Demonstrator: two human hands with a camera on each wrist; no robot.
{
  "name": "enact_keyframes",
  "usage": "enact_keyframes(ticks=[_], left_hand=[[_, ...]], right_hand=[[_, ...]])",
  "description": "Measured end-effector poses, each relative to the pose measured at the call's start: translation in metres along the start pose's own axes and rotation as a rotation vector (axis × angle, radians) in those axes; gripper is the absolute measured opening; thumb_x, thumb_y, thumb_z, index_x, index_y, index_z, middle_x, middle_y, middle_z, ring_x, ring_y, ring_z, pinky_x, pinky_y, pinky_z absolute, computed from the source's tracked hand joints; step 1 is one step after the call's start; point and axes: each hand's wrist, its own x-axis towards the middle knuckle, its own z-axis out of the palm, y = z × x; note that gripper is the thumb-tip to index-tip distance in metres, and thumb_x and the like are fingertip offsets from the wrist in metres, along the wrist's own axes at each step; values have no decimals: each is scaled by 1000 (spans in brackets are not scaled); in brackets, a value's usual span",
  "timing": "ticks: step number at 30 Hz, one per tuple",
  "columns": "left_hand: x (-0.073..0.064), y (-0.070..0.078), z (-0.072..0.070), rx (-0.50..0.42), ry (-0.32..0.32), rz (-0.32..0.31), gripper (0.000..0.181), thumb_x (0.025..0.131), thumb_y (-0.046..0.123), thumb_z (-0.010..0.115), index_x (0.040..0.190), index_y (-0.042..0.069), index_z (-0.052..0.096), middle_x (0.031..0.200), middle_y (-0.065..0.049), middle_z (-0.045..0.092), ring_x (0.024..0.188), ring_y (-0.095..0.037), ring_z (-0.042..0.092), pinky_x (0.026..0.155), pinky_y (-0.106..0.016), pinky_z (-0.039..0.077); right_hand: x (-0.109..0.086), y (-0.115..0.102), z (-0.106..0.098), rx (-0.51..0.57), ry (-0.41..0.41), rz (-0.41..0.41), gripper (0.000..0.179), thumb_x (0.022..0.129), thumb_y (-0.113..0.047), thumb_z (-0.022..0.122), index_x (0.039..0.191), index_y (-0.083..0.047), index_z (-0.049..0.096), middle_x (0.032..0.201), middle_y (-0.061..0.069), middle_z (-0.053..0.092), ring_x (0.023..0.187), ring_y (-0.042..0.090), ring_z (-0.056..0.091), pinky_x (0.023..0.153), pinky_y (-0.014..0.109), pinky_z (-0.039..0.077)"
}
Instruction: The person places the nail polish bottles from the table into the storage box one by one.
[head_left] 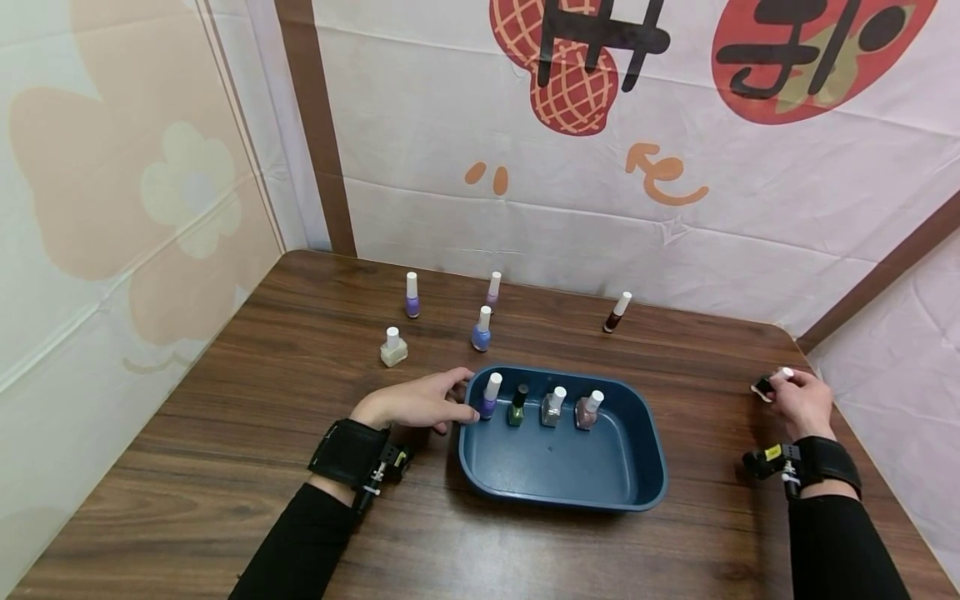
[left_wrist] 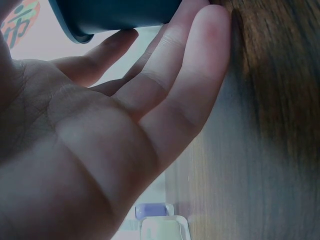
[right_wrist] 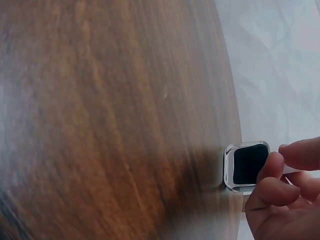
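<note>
Head view: my right hand [head_left: 802,406] is near the desk's [head_left: 262,400] right edge, fingers nipped together on the white cap [head_left: 783,374] of a black bottle [right_wrist: 247,164]; I seem to hold it there because the cap is slim and the glass below broad. Whether its base touches the desk I cannot tell. My left hand [head_left: 420,402] is at the tray's [head_left: 555,479] left end, fingers loosely parted and resting against it, thumb at the rim, gripping nothing firmly; I'd judge that this steadies it. Inside, towards the far side, a purple bottle [head_left: 489,400], green bottle [head_left: 516,408], clear bottle [head_left: 551,410] and pink bottle [head_left: 587,413] stand in a row, caps up, probably so each is easy to pinch and none topples. Beyond the tray, towards the desk's far edge, stand a second purple bottle [head_left: 412,302], a lilac bottle [head_left: 492,294] just behind a blue bottle [head_left: 481,336], and a dark red bottle [head_left: 614,318] farther right. A cream bottle [head_left: 393,352] stands nearer my left hand, its wide base likely making it stable.
</note>
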Motion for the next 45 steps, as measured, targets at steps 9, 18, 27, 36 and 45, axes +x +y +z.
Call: enact_keyframes(ticks=[9, 18, 27, 36, 45], left_hand=[[-1, 0, 0, -1, -5, 3, 50, 94, 24, 60, 138, 10, 41, 118, -13, 58, 94, -20, 61, 76, -34, 55], [-1, 0, -1, -2, -7, 5, 50, 94, 24, 60, 138, 10, 41, 118, -13, 58, 94, -20, 61, 77, -35, 55], [-2, 2, 0, -4, -4, 4, 51, 94, 24, 60, 139, 9, 40, 117, -13, 58, 94, -21, 61, 76, -35, 55], [-2, 1, 0, -5, -3, 2, 52, 94, 25, 61, 139, 10, 40, 118, -13, 58, 95, -20, 61, 76, -35, 55], [-1, 0, 0, -6, -6, 7, 52, 93, 25, 61, 138, 9, 40, 117, -13, 59, 94, -20, 61, 76, -35, 55]], right_hand=[[1, 2, 0, -46, 24, -16, 44, 96, -13, 48, 134, 9, 43, 71, -16, 48, 60, 0, 52, 52, 22, 47], [0, 2, 2, -85, 66, -45, 45, 96, -14, 51, 134, 9, 45, 74, -15, 48, 60, 0, 49, 52, 20, 46], [0, 3, 4, -129, 112, -51, 46, 95, -18, 51, 133, 7, 48, 90, -6, 49, 66, -1, 46, 56, 17, 44], [0, 3, 5, -170, 139, -72, 48, 95, -21, 52, 134, 6, 49, 94, -1, 50, 69, 0, 44, 56, 15, 41], [1, 1, 7, -189, 157, -96, 48, 95, -22, 53, 133, 7, 51, 93, 0, 52, 71, 1, 44, 56, 13, 40]])
